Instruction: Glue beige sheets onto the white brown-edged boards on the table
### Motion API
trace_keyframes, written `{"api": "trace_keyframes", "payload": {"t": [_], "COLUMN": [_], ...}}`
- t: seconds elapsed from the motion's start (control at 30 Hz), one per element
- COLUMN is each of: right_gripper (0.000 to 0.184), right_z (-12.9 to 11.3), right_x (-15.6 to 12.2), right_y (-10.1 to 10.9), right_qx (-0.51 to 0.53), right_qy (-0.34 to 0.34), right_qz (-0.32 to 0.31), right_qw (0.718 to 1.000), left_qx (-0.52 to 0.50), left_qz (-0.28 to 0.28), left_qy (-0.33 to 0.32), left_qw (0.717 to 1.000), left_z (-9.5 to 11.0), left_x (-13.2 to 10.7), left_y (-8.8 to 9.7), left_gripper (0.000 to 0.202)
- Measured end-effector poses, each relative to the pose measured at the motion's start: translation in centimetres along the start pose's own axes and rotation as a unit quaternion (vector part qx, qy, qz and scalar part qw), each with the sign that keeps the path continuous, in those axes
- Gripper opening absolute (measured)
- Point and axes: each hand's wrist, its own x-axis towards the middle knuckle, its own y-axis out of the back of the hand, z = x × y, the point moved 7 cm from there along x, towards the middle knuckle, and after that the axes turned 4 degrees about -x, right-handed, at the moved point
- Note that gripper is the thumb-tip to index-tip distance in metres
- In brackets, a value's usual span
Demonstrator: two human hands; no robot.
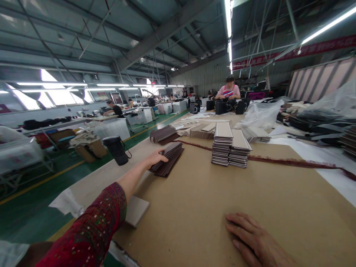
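Observation:
My left hand reaches across the table and grips the near end of a stack of thin dark brown strips, thumb and fingers at its edge. Those strips lie slightly fanned. Just behind them is another pile of dark brown strips. My right hand rests palm down on the brown tabletop, its fingers stretched out and holding nothing. Farther off, between the two hands, stand two neat stacks of beige-topped panels with dark edges, a taller left stack and a lower right stack.
A black tumbler with a strap stands at the table's left edge. Near my left forearm lies a beige block. A frayed brown strip crosses behind the stacks. Opposite, a person works beside black bags; clear plastic lies nearby.

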Motion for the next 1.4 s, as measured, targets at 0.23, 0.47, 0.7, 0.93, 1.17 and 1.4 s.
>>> {"api": "trace_keyframes", "payload": {"t": [0.23, 0.47, 0.7, 0.93, 1.17, 1.4], "right_gripper": [0.039, 0.039, 0.039, 0.035, 0.042, 0.034], "right_z": [0.4, 1.7, 2.3, 3.4, 2.8, 6.7], "right_x": [0.0, 0.2, -0.2, -0.1, -0.1, -2.7], "right_y": [-0.3, 3.1, 3.6, 2.9, 2.4, 9.2], "right_qx": [0.085, 0.36, 0.554, 0.578, 0.61, 0.501], "right_qy": [-0.046, -0.191, -0.245, -0.26, -0.246, -0.237], "right_qz": [-0.013, 0.088, 0.206, 0.224, 0.221, 0.324], "right_qw": [0.995, 0.909, 0.769, 0.74, 0.721, 0.766], "left_qx": [-0.134, -0.411, -0.466, -0.451, -0.466, -0.485], "left_qz": [0.035, -0.254, -0.328, -0.362, -0.397, -0.407], "left_qy": [-0.107, -0.103, 0.04, 0.024, 0.078, 0.083], "left_qw": [0.985, 0.869, 0.821, 0.815, 0.787, 0.769], "left_z": [5.5, 7.5, 2.9, 2.2, 2.1, 1.9], "left_x": [-4.7, -17.7, -23.4, -24.5, -25.2, -25.3], "left_y": [0.8, -13.2, -25.1, -26.0, -26.1, -25.2], "left_gripper": [0.076, 0.068, 0.038, 0.047, 0.059, 0.056]}}
